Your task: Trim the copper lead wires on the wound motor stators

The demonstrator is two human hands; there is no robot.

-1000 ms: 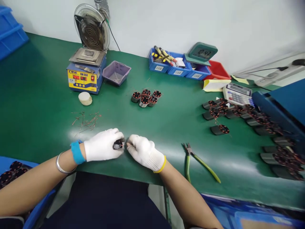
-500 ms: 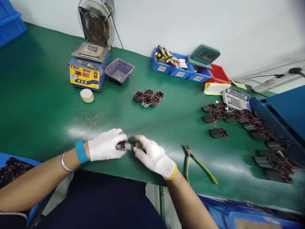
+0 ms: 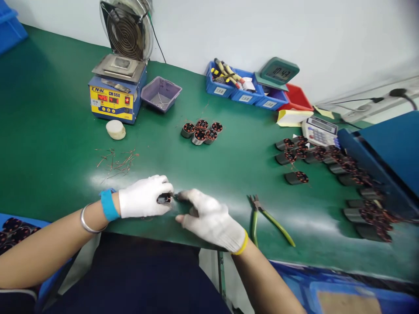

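My left hand (image 3: 144,197), in a white glove, is closed round a small dark wound motor part (image 3: 163,199) near the front edge of the green table (image 3: 59,144). My right hand (image 3: 209,216), also gloved, lies just right of it with the index finger stretched toward the part's wire end and the thumb apart. Green-handled cutters (image 3: 266,220) lie on the table right of my right hand. Loose copper wire scraps (image 3: 116,162) are scattered behind my left hand.
A blue and yellow heating unit (image 3: 113,93) with a fan stands at the back left beside a purple tray (image 3: 160,93). Several wound parts (image 3: 201,131) cluster mid-table, with more (image 3: 330,161) at the right. Blue bins (image 3: 235,89), a clock (image 3: 279,72) and a calculator (image 3: 319,131) line the back.
My right hand has loosened from a pinch at the part and slid slightly right, fingers now spread. My left hand keeps hold of the part.
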